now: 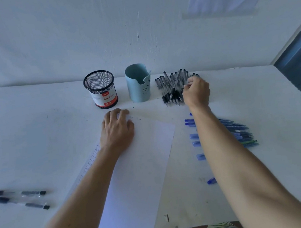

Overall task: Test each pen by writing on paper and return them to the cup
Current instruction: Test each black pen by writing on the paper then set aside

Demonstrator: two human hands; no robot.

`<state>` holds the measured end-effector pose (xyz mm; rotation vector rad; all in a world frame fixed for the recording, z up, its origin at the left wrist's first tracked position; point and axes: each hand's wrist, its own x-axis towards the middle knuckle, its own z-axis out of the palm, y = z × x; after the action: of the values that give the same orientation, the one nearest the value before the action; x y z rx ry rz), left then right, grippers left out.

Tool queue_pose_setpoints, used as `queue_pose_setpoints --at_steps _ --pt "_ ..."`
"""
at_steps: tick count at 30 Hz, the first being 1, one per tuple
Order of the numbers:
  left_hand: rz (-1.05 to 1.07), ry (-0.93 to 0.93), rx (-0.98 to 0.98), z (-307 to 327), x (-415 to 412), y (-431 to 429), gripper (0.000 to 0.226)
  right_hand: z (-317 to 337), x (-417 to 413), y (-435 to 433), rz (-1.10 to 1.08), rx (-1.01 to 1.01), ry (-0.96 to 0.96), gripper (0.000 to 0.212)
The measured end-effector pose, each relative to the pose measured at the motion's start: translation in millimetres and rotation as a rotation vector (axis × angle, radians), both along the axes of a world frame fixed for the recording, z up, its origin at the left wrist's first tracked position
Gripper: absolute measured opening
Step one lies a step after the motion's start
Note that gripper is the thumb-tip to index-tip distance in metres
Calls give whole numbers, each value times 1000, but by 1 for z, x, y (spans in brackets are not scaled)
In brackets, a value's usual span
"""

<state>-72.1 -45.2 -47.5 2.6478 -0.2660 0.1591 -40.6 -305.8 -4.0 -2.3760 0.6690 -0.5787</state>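
The white counter (35,137) fills the middle and the lower part of the frame and meets a white wall at the top. A white sheet of paper (143,171) lies on it in the lower centre, turned at an angle. It has short handwritten lines along its left edge.

The left hand (117,129) rests palm down on the upper corner of the paper. Its fingers are relaxed and only a little bent, and they press the sheet and grip nothing. The right hand (196,91) reaches to the upper right of the centre. Its fingers are curled at the edge of a pile of black pens (170,84), and I cannot tell if they pinch a pen or only touch the pile.

Left of this pile stands a light blue cup (138,83), and just beside it, further left, a black mesh cup (101,90) with a red and white label. No pens can be seen inside either cup.

At the right, under the right forearm, lies a row of blue pens (239,131). Some blue caps (194,136) lie on the left side of the arm. At the lower left, well apart from the rest, two black pens (18,198) lie side by side.
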Motion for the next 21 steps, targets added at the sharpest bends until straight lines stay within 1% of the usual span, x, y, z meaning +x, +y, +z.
queue_pose_setpoints --at_steps 3,7,10,12,14,16,17,19,21 --pt "-4 -13 2 -1 0 0 37 2 4 -4 -29 -8 38 20" --pt "-3 -19 3 -3 1 2 37 5 2 -5 -62 -117 159 28" --pt "-3 -23 -3 -2 0 1 38 11 -8 3 -63 -122 140 33" --pt "-1 -19 -12 0 0 1 38 13 -19 16 -47 -136 104 32" --pt "-6 -3 -34 0 1 3 39 13 -35 35 23 -174 45 29" --pt "-11 18 -94 1 1 4 41 8 -56 59 165 -196 14 25" --pt "-9 25 -140 2 1 5 43 4 -67 72 247 -193 32 25" --pt "12 18 -263 7 0 8 44 -6 -90 97 390 -199 116 36" --pt "76 25 -442 14 -3 15 40 -15 -107 116 494 -230 217 51"
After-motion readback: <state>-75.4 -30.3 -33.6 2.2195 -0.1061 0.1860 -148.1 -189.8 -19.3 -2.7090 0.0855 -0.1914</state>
